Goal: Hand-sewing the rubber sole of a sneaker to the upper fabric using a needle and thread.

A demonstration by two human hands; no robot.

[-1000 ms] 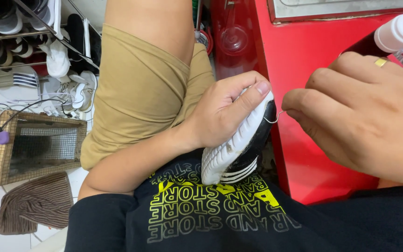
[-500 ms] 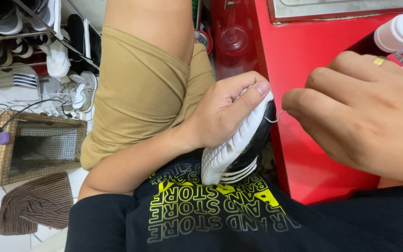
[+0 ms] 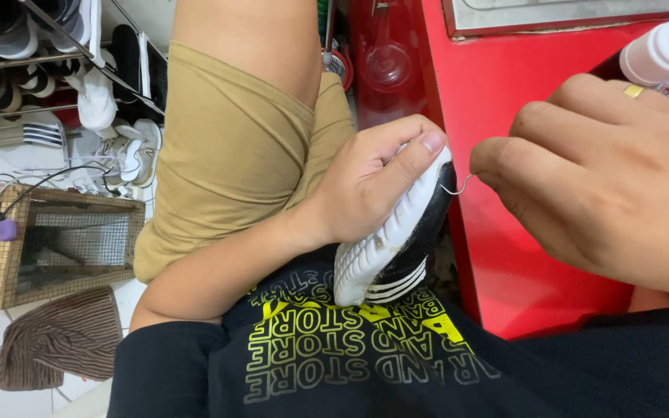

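Observation:
My left hand [image 3: 365, 186] grips a black shoe with a ribbed white sole [image 3: 392, 244], holding it sole-up against my chest, thumb pressed along the sole's upper edge. My right hand [image 3: 605, 178], with a gold ring on one finger, pinches a thin curved needle [image 3: 458, 186] whose tip touches the seam where the black upper meets the sole near the toe. White stripes show on the shoe's side low down.
A red cabinet [image 3: 505, 116] stands close on the right with a white plastic bottle [image 3: 660, 50] on it. A shoe rack [image 3: 48, 70] with several pairs is at the left, a wicker cage-like basket [image 3: 48, 248] and a striped brown cloth [image 3: 63, 337] on the tiled floor.

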